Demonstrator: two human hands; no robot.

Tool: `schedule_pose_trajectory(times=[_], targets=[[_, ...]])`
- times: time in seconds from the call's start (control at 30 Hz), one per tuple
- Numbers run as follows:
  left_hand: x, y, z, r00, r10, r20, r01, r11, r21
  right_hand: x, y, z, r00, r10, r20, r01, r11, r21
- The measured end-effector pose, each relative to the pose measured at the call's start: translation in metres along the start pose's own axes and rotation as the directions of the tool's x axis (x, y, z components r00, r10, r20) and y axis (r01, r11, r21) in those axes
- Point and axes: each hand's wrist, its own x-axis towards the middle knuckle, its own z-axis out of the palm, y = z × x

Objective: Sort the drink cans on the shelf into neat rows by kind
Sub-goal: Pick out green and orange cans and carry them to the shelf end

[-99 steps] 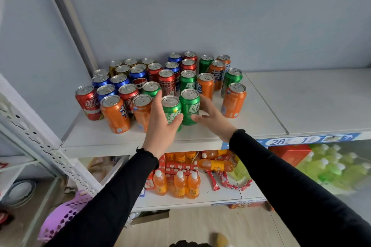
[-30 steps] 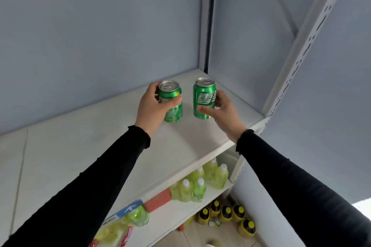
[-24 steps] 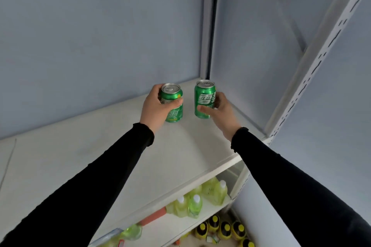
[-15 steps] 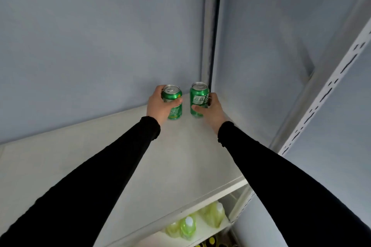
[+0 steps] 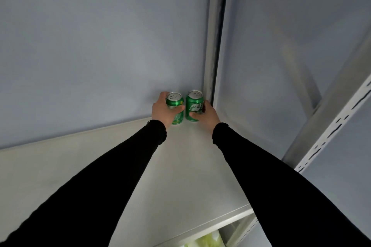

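Cans at shelf [image 5: 180, 176] far-right corner: left hand [image 5: 163, 110] wraps lighter green can [image 5: 175, 110], right hand [image 5: 206, 114] wraps darker can [image 5: 194, 106]. Probably rigid, slick; mid-body grip suits.

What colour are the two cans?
Both cans, left and right, are green with silver tops, in the head view.

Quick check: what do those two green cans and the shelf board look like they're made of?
Left can and right can: likely thin metal, bare silvery tops with pull tabs, glossy green printed sides catching highlights. Shelf: smooth, matte, off-white board, probably painted metal like the slotted upright, though the coating hides the core.
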Motion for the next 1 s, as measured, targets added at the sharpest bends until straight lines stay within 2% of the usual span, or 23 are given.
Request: schedule_pose_trajectory(times=[0.17, 0.3, 0.37, 0.5, 0.6, 0.67, 0.8, 0.9, 1.0], targets=[[0.001, -0.003, -0.001, 1.000, -0.006, -0.003, 0.007, 0.999, 0.037, 0.011, 0.009, 0.002, 0.998, 0.042, 0.054, -0.037, 0.995, -0.089], [-0.001, 0.003, -0.005, 1.000, -0.021, 0.016, 0.020, 0.997, 0.075, 0.040, 0.054, 0.003, 0.998, 0.050, 0.047, -0.045, 0.994, -0.099], [-0.007, 0.007, -0.007, 0.999, -0.024, 0.038, 0.021, 0.996, 0.085, 0.018, 0.033, 0.011, 0.998, 0.057, -0.028, -0.059, 0.997, -0.056], [-0.027, 0.001, -0.027, 1.000, -0.006, 0.007, 0.005, 0.992, 0.124, -0.039, -0.007, 0.026, 0.958, 0.046, -0.284, -0.058, 0.998, -0.035], [-0.053, -0.008, -0.055, 0.998, 0.060, -0.013, -0.056, 0.975, 0.217, -0.071, -0.015, 0.039, 0.935, -0.092, -0.342, 0.060, 0.993, -0.103], [-0.074, -0.013, -0.079, 0.995, 0.098, -0.007, -0.091, 0.945, 0.315, -0.087, -0.021, 0.055, 0.950, -0.179, -0.255, 0.128, 0.971, -0.203], [-0.115, -0.025, -0.141, 0.989, 0.148, -0.005, -0.121, 0.829, 0.546, -0.111, -0.041, 0.097, 0.960, -0.278, 0.039, 0.267, 0.863, -0.430], [-0.144, -0.038, -0.194, 0.985, 0.167, -0.038, -0.097, 0.728, 0.678, -0.129, -0.060, 0.139, 0.927, -0.309, 0.211, 0.374, 0.779, -0.503], [-0.176, -0.050, -0.244, 0.987, 0.140, -0.080, -0.040, 0.692, 0.721, -0.151, -0.077, 0.185, 0.895, -0.328, 0.304, 0.444, 0.733, -0.516]])
